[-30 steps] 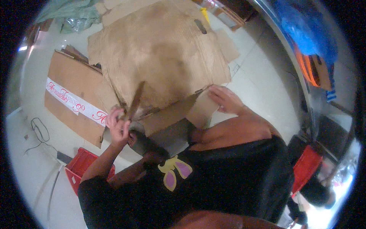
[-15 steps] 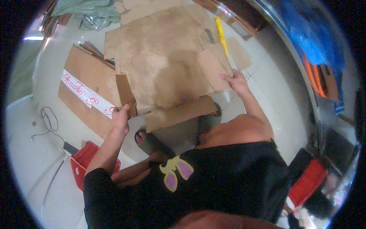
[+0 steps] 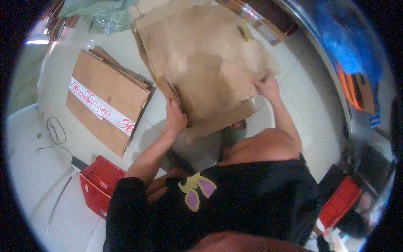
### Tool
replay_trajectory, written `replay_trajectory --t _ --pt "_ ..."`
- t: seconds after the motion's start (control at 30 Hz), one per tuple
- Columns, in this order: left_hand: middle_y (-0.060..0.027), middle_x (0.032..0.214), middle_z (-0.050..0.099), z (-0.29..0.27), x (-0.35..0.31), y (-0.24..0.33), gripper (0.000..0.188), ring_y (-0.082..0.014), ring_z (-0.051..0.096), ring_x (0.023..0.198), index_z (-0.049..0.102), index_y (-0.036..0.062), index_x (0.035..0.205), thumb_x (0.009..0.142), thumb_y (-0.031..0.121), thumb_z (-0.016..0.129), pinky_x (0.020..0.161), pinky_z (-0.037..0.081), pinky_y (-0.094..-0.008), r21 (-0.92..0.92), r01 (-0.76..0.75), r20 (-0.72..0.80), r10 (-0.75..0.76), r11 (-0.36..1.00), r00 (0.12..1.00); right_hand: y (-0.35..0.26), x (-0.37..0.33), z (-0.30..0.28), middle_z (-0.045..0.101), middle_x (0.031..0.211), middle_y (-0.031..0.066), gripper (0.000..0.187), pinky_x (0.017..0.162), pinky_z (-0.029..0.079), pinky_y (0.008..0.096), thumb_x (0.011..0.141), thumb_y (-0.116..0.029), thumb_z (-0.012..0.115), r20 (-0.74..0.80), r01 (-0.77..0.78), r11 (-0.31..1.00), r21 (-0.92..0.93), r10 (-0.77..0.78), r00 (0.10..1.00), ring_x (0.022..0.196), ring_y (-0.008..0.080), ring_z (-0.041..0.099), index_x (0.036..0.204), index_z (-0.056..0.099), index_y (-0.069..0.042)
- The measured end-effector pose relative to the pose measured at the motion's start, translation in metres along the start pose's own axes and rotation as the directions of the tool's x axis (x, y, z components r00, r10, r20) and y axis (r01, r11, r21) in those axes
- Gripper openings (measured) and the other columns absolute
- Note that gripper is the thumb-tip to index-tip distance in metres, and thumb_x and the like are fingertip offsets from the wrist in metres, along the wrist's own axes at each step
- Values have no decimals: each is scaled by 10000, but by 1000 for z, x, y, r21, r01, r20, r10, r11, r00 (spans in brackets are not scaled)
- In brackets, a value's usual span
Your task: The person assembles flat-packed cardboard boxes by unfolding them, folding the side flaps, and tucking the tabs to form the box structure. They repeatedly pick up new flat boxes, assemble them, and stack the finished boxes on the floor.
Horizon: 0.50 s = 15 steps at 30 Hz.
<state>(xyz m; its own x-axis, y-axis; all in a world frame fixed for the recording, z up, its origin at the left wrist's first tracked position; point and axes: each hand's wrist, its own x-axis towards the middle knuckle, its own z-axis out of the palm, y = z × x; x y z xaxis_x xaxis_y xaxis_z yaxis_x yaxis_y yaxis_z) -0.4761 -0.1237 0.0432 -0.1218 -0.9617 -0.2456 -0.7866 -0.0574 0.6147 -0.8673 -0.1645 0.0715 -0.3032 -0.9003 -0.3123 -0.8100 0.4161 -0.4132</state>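
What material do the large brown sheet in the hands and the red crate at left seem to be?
Large brown sheet: probably cardboard, matte and stained, with flaps bending along straight creases.
Red crate: likely hard plastic with a slight sheen, judging by its even, saturated colour.

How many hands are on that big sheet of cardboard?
2: the left hand grips the folded left edge of the cardboard sheet, and the right hand holds the flap on its right side. None appear hidden.
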Motion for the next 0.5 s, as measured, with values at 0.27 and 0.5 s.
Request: replay_trajectory --t 0.27,0.5 --pt "-300 1527 344 11 -28 -19 718 -442 281 1464 282 -129 1464 782 -99 504 1221 236 -443 -181 119 -120 -142 976 983 49 15 3 685 801 214 480 691 512 382 848 -387 757 242 -101 974 204 50 969 728 236 658 1012 650 51" --pt "-353 1564 204 3 -49 -2 807 -472 197 1489 125 -164 1495 779 -116 494 1245 160 -429 -130 103 -97 -116 986 989 -24 35 51 707 851 240 253 676 558 504 929 -219 597 158 206 917 -343 -159 974 772 380 713 1053 629 -1"
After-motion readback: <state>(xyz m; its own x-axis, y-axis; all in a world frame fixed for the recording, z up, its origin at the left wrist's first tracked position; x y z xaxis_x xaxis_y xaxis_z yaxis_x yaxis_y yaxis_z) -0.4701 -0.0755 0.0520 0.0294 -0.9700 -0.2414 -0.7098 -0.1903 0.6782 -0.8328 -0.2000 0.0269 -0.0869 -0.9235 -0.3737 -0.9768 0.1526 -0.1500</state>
